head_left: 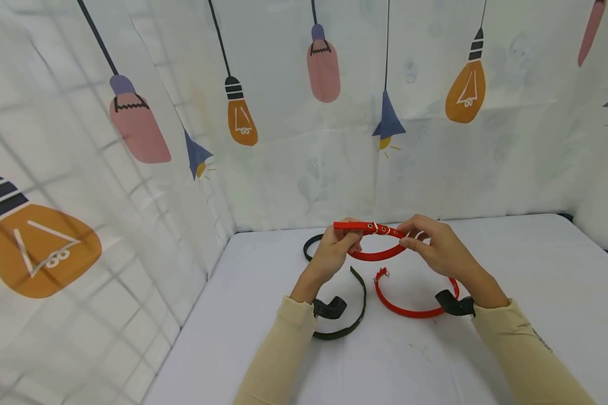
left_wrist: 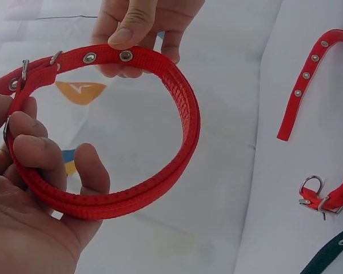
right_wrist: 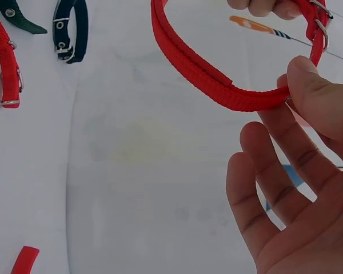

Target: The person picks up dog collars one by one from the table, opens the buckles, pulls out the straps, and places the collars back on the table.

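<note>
Held up over the table is a red collar (head_left: 377, 256), buckled into a loop, with metal eyelets along its strap. My left hand (head_left: 329, 253) grips it at the buckle end, fingers curled around the strap in the left wrist view. Between thumb and forefinger, my right hand (head_left: 438, 247) pinches the eyelet part on the other side; its other fingers are spread in the right wrist view. A second red collar (head_left: 415, 313) lies unbuckled on the table below my hands. Left of it lies an open dark green collar (head_left: 361, 312), partly hidden by my left wrist.
A buckled dark navy collar (right_wrist: 61, 34) lies farther back on the white table (head_left: 233, 315), mostly behind my left hand in the head view. White cloth (head_left: 304, 169) printed with lamps hangs behind and to the left. A black device (head_left: 329, 308) sits on each wrist.
</note>
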A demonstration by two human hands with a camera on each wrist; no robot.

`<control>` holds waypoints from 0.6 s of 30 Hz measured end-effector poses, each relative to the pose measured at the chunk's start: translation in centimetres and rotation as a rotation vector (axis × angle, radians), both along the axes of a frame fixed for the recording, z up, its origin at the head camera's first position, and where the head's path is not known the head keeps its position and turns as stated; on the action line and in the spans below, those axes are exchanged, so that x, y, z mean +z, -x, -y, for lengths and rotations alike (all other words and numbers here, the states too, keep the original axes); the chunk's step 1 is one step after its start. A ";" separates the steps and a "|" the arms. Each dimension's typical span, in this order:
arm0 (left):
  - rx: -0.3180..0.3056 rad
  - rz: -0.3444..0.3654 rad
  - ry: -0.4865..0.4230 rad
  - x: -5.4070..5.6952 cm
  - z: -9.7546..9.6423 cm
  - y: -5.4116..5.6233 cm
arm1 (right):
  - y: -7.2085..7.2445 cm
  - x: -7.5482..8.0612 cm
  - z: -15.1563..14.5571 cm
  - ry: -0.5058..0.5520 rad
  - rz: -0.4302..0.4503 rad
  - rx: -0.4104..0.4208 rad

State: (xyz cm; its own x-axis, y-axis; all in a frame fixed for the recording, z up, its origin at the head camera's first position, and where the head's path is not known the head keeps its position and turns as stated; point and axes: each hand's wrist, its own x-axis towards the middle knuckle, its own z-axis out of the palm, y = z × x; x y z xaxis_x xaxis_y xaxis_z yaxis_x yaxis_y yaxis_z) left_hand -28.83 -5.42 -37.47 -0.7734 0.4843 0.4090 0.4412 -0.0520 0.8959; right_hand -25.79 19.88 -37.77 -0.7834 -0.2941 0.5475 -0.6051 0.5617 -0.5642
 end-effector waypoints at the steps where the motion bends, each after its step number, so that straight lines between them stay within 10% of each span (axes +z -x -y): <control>1: -0.003 0.003 -0.001 0.0 -0.1 0.0 | 0.0 0.0 -0.1 -0.001 0.000 -0.001; 18: -0.024 0.064 -0.074 -0.1 0.2 0.0 | -0.1 0.3 -1.0 -0.024 0.056 -0.033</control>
State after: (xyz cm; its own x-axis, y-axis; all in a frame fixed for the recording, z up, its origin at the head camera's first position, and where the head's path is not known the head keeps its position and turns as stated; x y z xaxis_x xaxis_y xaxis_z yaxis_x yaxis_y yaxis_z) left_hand -28.83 -5.59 -37.56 -0.7878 0.4730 0.3945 0.3809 -0.1290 0.9156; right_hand -25.68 20.93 -37.52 -0.8220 -0.2804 0.4957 -0.5541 0.5947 -0.5824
